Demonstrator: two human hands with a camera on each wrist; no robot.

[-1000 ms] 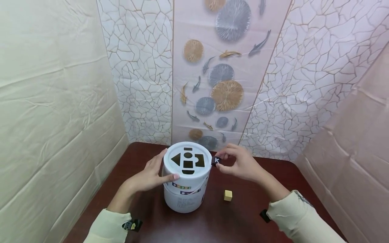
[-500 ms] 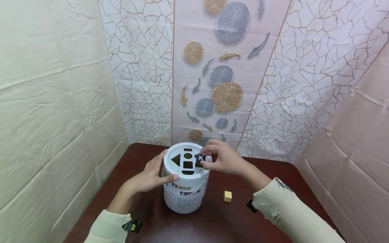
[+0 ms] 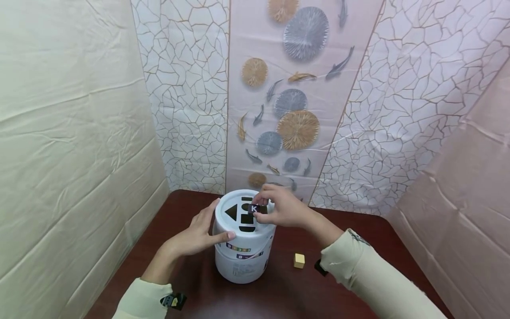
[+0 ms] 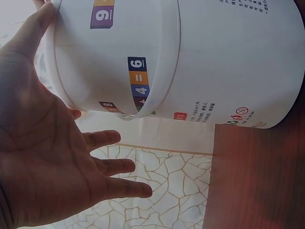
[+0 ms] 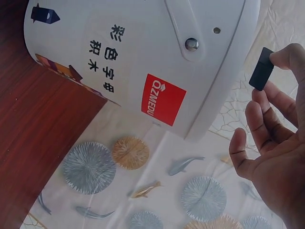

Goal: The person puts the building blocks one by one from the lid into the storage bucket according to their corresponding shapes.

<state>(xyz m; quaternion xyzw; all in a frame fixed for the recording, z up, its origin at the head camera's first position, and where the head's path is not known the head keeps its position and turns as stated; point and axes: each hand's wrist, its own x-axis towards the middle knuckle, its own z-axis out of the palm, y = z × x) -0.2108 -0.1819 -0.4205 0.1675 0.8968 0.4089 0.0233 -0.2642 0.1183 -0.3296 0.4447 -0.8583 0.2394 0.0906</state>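
A white bucket (image 3: 241,269) stands upright on the table, its lid (image 3: 228,223) cut with several shaped holes, among them a triangle. On the bucket's left, my left hand (image 3: 190,237) touches the lid's edge, thumb at the front. In the left wrist view its other fingers (image 4: 125,187) stretch out, spread apart. Between thumb and fingertips, my right hand (image 3: 283,209) pinches a small dark block (image 3: 253,209) marked with a white K. It holds this block above the middle of the lid, partly covering the holes there. The right wrist view shows the block (image 5: 261,69) clear of the lid.
A small yellow cube (image 3: 299,260) lies on the dark red table (image 3: 334,292), right of the bucket. Behind the table hangs a patterned cloth (image 3: 191,110), and pale cloth walls (image 3: 79,177) rise on both sides. The bucket has a white handle (image 4: 167,52).
My right hand has carried the K block leftward, from beside the lid's right edge to above its middle. The left hand stays on the bucket, and the yellow cube lies where it was.
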